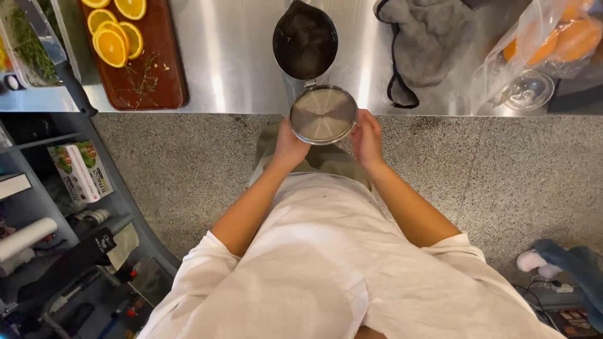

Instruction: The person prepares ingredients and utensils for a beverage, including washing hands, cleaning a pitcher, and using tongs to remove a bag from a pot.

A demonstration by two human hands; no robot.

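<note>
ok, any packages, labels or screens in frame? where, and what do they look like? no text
Carton: on the shelf at left, flat box lying at a slant, white and red with green leaf pictures.
Plastic bag: on the steel counter, top right, clear, crumpled, oranges inside.
Small flat item: on the floor, bottom right, dark with coloured squares; cannot tell if it is a screen.
No signs.

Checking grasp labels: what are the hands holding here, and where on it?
Both hands hold a round metal strainer by its rim: left hand on the left edge, right hand on the right edge, just below the dark pitcher.
</note>
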